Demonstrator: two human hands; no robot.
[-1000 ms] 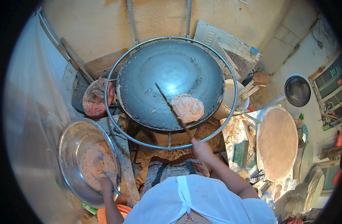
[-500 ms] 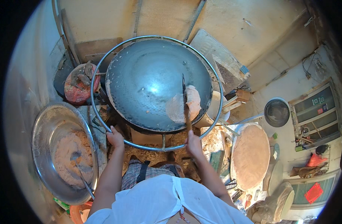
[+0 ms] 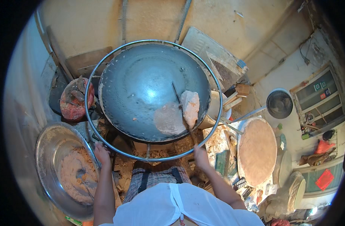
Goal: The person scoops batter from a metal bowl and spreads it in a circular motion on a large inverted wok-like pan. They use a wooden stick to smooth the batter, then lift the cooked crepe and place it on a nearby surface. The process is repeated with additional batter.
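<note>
My right hand [image 3: 201,156] is closed round the handle of a long spatula [image 3: 176,93], beside the near right of a metal ring. A pale pinkish lump of dough [image 3: 190,107] rests against the spatula, inside a large dark wok [image 3: 142,71]. To its left a thin pale round layer [image 3: 168,119] lies on the wok's surface. My left hand [image 3: 101,152] is off the ring, between it and a steel basin [image 3: 48,150], with its fingers loosely apart and nothing seen in them. Pinkish dough [image 3: 72,171] lies in the basin with a utensil in it.
The metal ring [image 3: 90,124] surrounds the wok. A red bucket [image 3: 72,107] stands left of the wok. On the right are a round pale stack [image 3: 257,148], a cluttered table and a black fan [image 3: 279,104]. Wooden pieces [image 3: 234,98] lie near the wok's right side.
My left hand has let go of the ring and moved left toward the basin. The spatula and dough lump have tilted slightly, with my right hand still on the handle. The whole view has shifted.
</note>
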